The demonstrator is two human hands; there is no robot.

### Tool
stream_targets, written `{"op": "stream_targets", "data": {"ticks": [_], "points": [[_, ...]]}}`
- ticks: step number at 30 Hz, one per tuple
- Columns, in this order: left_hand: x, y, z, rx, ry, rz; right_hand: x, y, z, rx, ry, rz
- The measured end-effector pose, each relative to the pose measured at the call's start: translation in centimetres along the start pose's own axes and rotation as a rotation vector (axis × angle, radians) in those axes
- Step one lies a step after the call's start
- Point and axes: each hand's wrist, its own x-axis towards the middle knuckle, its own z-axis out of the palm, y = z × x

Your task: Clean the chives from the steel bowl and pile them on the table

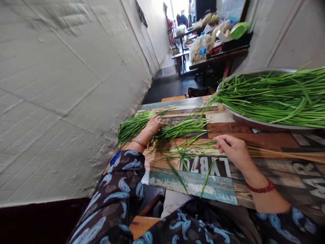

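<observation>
My left hand reaches to the far left of the patterned table, its fingers bent down at the white ends of a green stalk bundle by the wall. Whether it grips any stalks is hard to make out. Just right of it lies a second bundle, with loose green blades scattered in front. Over the middle of the table is my right hand, thumb and fingers drawn together near some thin stalks; what they hold, if anything, is too small to name.
A large metal basin heaped with long green stalks stands at the back right. Thin brown strands lie right of my right hand. A white wall borders the left. Beyond are tables with bags and a water bottle.
</observation>
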Motion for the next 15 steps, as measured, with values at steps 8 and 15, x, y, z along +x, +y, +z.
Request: {"op": "stream_targets", "data": {"ticks": [8,15], "points": [[-0.7,6.2,-7.6,0.030,0.264,-0.044,-0.1,0.1,-0.3,0.075,-0.016,0.026],[-6.8,13.0,-10.5,0.009,0.422,-0.091,0.0,0.7,-0.3,0.102,0.005,0.014]]}}
